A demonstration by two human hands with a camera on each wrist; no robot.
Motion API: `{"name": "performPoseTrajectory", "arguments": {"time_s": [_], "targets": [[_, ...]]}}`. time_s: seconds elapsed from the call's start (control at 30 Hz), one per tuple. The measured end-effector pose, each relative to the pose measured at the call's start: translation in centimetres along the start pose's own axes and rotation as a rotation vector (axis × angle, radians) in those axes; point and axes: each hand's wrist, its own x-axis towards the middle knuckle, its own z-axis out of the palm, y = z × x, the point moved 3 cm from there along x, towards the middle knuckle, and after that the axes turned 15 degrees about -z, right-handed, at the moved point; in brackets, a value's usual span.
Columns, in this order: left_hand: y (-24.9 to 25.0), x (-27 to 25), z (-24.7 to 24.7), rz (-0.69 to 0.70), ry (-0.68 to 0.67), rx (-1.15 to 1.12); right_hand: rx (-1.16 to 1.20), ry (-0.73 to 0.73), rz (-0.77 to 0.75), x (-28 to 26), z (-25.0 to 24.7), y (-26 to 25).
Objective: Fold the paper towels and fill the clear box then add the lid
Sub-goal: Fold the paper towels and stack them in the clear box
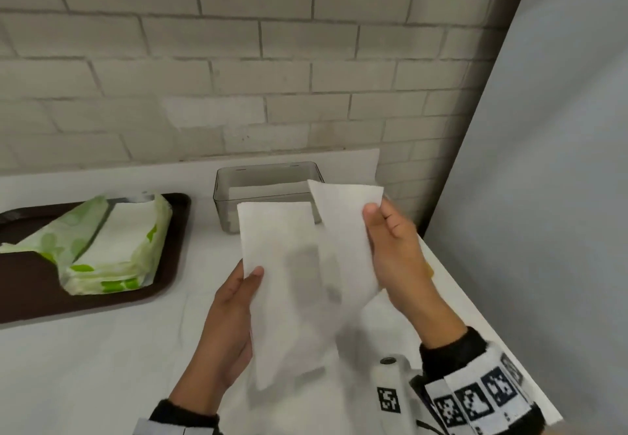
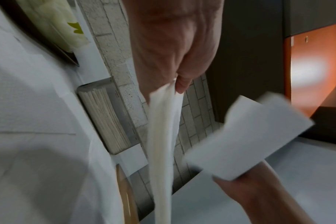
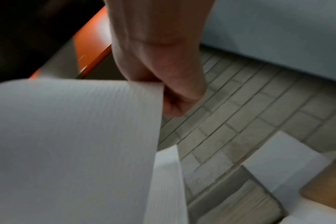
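Observation:
Above the white table I hold one white paper towel (image 1: 289, 281) between both hands, its right panel lifted and angled over the left one. My left hand (image 1: 249, 281) pinches the left edge, thumb on top; close up, the left hand (image 2: 177, 84) nips the towel (image 2: 163, 128) edge-on. My right hand (image 1: 373, 217) pinches the upper right corner, as the right hand (image 3: 163, 94) also does on the towel (image 3: 67, 136). Behind the towel stands the clear box (image 1: 265, 176), lidless, with folded towels stacked inside (image 2: 105, 118). A wooden lid (image 3: 326, 189) lies beside the box.
An opened green-and-white pack of paper towels (image 1: 112, 247) lies on a brown tray (image 1: 34, 298) at the left. A brick wall (image 1: 238, 77) runs behind the table. A grey panel (image 1: 543, 162) borders the table's right edge.

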Motion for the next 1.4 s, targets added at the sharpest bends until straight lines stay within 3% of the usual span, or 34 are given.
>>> {"name": "performPoseTrajectory", "arguments": {"time_s": [0.13,0.27,0.4,0.53,0.6,0.77,0.87,0.93,1.07,1.2,1.3,1.4], "targets": [[-0.1,-0.8,-0.4,-0.024,0.009,-0.029,-0.551,-0.133,-0.110,-0.7,4.7,1.5],[-0.1,-1.9,-0.9,0.017,0.043,-0.026,-0.762,-0.226,-0.124,-1.0,7.1,2.5],[0.5,-2.9,-1.4,0.210,0.139,0.258,-0.478,-0.264,-0.071,-1.2,8.3,2.2],[1.0,-3.1,-3.1,0.303,0.265,0.283,0.253,-0.352,0.467,-2.4,8.5,3.0],[1.3,-3.4,-3.6,0.380,0.318,0.289,0.426,-0.436,0.507,-3.0,9.0,2.6],[2.3,-4.1,-2.9,0.532,0.360,0.267,0.150,-0.287,0.075,-2.7,9.8,1.3],[2.4,-3.7,-2.7,0.569,0.365,0.235,0.179,-0.204,-0.030,-3.0,9.9,0.8],[1.8,-2.8,-3.1,0.517,0.389,0.241,0.113,-0.227,-0.023,-3.3,10.1,1.6],[-0.2,-1.0,-3.5,0.288,0.383,0.271,-0.098,-0.454,0.177,-4.6,10.9,4.7],[0.4,-0.9,-3.9,0.234,0.306,0.123,-0.083,-0.413,0.261,-4.2,9.6,5.4],[1.1,-1.2,-4.6,0.225,0.192,-0.123,-0.115,-0.634,0.347,-4.7,8.6,5.6],[1.6,-1.7,-6.4,0.276,0.243,-0.174,-0.245,-0.852,0.358,-5.2,7.1,5.7]]}}
